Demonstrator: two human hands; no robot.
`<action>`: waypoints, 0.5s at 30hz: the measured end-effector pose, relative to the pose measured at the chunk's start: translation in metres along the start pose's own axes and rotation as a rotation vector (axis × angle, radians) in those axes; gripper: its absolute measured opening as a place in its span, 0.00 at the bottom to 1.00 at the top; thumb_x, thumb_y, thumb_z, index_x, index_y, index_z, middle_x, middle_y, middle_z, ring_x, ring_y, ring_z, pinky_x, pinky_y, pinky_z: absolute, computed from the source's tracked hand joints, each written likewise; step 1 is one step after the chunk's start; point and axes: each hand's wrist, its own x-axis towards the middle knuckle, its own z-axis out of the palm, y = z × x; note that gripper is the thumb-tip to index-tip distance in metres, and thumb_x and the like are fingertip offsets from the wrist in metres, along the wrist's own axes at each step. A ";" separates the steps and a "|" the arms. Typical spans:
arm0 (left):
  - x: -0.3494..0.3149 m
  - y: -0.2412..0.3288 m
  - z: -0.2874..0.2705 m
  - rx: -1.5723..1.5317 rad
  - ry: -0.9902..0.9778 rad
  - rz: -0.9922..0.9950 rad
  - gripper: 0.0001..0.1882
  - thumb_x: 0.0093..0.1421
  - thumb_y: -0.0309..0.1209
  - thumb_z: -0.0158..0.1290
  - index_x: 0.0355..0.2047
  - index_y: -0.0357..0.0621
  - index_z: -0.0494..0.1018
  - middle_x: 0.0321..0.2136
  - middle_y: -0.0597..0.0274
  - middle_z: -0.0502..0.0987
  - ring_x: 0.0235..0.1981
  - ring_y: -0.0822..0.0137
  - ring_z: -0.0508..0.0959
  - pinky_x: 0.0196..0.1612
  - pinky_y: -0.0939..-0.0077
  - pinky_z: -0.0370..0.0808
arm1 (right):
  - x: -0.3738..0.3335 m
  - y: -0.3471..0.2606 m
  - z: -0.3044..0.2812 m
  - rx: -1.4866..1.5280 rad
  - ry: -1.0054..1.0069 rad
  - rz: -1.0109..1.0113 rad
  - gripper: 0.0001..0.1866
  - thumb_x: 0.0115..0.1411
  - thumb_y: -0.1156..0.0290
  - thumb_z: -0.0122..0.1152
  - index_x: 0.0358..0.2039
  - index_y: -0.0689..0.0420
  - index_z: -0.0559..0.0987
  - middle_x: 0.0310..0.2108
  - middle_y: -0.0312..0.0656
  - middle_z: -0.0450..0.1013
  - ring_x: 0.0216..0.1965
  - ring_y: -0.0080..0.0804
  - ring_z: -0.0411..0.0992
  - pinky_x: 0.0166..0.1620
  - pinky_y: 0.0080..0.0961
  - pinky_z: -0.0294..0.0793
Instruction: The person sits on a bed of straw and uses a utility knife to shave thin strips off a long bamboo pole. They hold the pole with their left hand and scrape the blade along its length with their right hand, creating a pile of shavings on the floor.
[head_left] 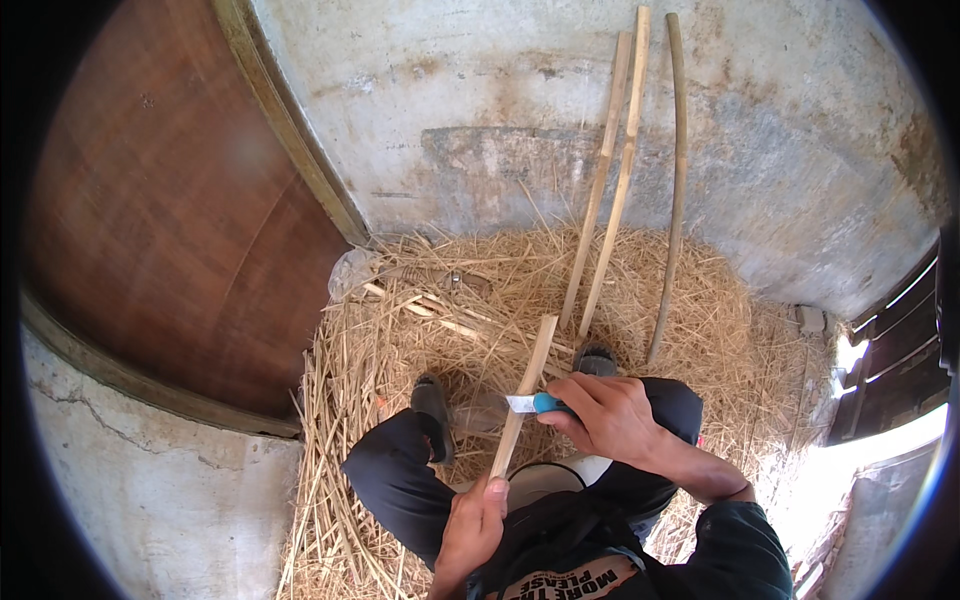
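My left hand is closed around the near end of a pale strip of split bamboo, which slants up and away between my knees. In my right hand is a utility knife with a blue-green handle, its grip mostly hidden by my fingers. The knife's short flat blade lies across the strip near its middle, touching it or very close to it. My thumb rests along the strip's near end.
Three long bamboo poles lean on the stained concrete wall. Straw and shavings cover the floor around my shoes. A brown wooden panel stands left. Dark slats are at the right.
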 end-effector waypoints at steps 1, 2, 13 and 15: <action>0.000 0.000 0.000 -0.012 -0.006 -0.002 0.25 0.83 0.41 0.38 0.33 0.35 0.72 0.19 0.61 0.70 0.21 0.68 0.70 0.29 0.68 0.69 | 0.000 0.000 0.000 -0.011 0.007 -0.001 0.16 0.66 0.56 0.72 0.43 0.53 0.80 0.28 0.38 0.76 0.23 0.38 0.78 0.25 0.34 0.75; 0.001 -0.001 0.000 -0.025 -0.012 -0.004 0.25 0.83 0.41 0.38 0.33 0.35 0.72 0.19 0.62 0.70 0.21 0.69 0.70 0.29 0.69 0.69 | 0.000 -0.001 0.000 -0.022 0.015 -0.002 0.16 0.65 0.56 0.72 0.43 0.53 0.80 0.28 0.38 0.76 0.23 0.38 0.78 0.24 0.34 0.75; -0.027 -0.025 0.004 -0.134 -0.228 -0.108 0.24 0.83 0.42 0.37 0.34 0.38 0.72 0.22 0.69 0.68 0.23 0.75 0.67 0.28 0.74 0.65 | -0.006 0.083 -0.063 -0.007 0.297 0.604 0.14 0.79 0.61 0.54 0.48 0.59 0.79 0.21 0.44 0.69 0.22 0.35 0.70 0.31 0.35 0.70; -0.016 -0.029 -0.001 -0.216 -0.279 -0.159 0.25 0.83 0.44 0.38 0.36 0.38 0.72 0.21 0.66 0.68 0.23 0.72 0.67 0.30 0.70 0.68 | -0.007 0.067 -0.047 0.120 0.307 0.521 0.14 0.78 0.60 0.56 0.48 0.59 0.79 0.21 0.42 0.67 0.23 0.30 0.66 0.31 0.32 0.68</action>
